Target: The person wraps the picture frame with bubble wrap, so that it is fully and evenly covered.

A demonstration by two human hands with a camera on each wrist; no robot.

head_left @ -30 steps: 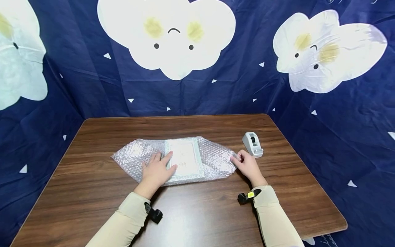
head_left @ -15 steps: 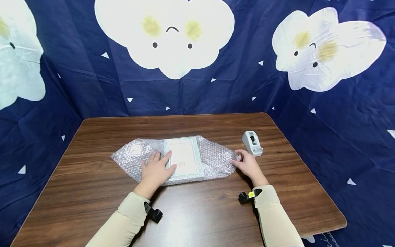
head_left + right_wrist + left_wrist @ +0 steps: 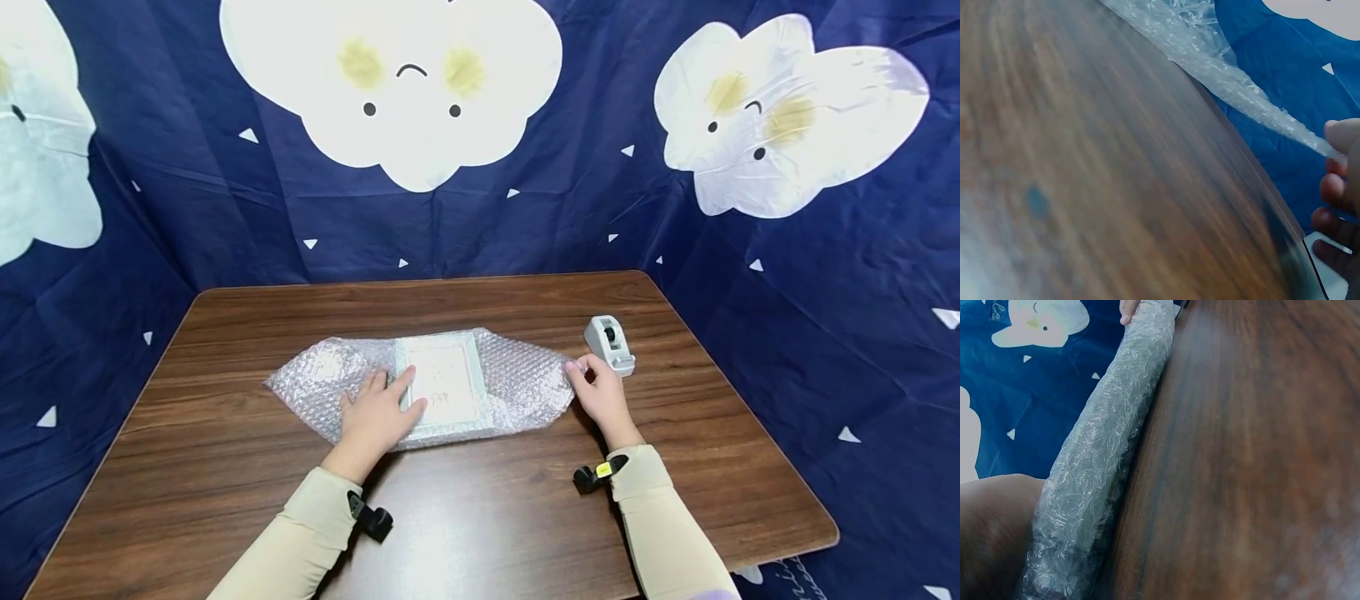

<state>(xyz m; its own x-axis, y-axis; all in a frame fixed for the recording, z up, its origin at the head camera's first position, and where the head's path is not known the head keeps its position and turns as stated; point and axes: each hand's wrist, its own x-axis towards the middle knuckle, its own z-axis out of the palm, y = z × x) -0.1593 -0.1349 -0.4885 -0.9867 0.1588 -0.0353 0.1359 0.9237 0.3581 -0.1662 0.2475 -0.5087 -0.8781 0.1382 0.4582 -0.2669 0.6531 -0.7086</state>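
Observation:
A flat pale picture frame (image 3: 447, 382) with a mint-green border lies on the wooden table, its middle showing between folds of clear bubble wrap (image 3: 324, 373). My left hand (image 3: 373, 419) rests with spread fingers across the left fold and the frame's left edge. At the right end of the wrap, my right hand (image 3: 606, 402) pinches the pointed tip between thumb and fingers. The right wrist view shows that bubble wrap (image 3: 1254, 100) drawn out to the fingers, lifted off the tabletop. Along the near side, the wrap (image 3: 1100, 444) covers the frame's edge in the left wrist view.
A white tape dispenser (image 3: 609, 343) stands just beyond my right hand. The brown wooden table (image 3: 480, 517) has rounded corners. Dark blue cloth (image 3: 450, 233) printed with white clouds hangs behind it and at both sides.
My right hand has shifted slightly away from me, taking the pinched right tip of the bubble wrap with it. My left hand stays put on the frame. The head view has turned slightly.

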